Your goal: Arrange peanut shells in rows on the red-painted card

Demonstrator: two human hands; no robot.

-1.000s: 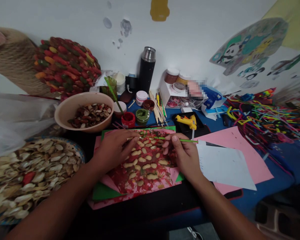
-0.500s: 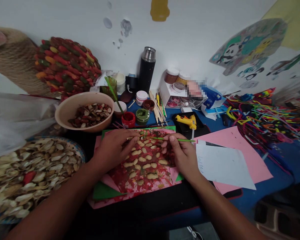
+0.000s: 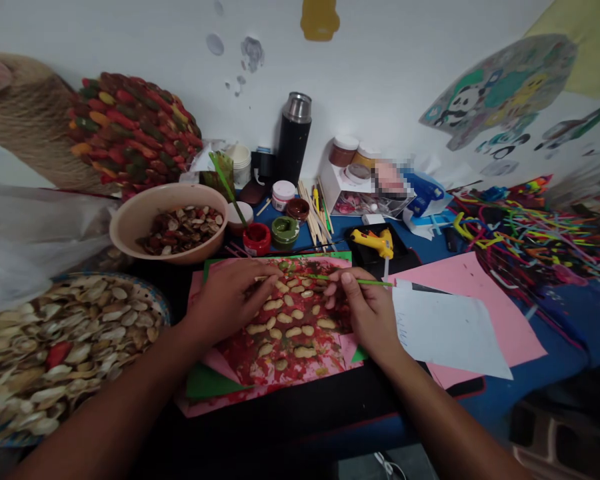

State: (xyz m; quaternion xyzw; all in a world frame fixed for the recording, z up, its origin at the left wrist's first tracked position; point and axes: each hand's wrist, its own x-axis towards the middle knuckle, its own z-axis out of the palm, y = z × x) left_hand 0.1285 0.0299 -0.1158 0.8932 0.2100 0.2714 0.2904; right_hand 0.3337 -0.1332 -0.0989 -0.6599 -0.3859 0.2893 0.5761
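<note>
My right hand (image 3: 369, 308) pinches a thin paintbrush (image 3: 376, 283) by its green handle. The brush lies almost level and points left, its tip close to my left fingertips. My left hand (image 3: 233, 293) is bent over the upper left of a paint-smeared pink sheet (image 3: 323, 369), thumb and fingers closed on a tan peanut shell that they mostly hide. Several unpainted peanut shells (image 3: 305, 352) lie in loose rows on the sheet between my hands. Behind the sheet stand open jars of red paint (image 3: 257, 241) and green paint (image 3: 285, 233).
At left are a bowl (image 3: 123, 223) of shells and a basket (image 3: 164, 301) of shell halves. A yellow glue gun (image 3: 373, 243), wooden sticks (image 3: 316, 217) and a black flask (image 3: 293, 143) stand behind. Right lie white paper (image 3: 450, 330) and colourful pipe cleaners (image 3: 525, 227).
The brush and my right hand have shifted very slightly. My left hand stays almost still, and the shells on the sheet have not moved.
</note>
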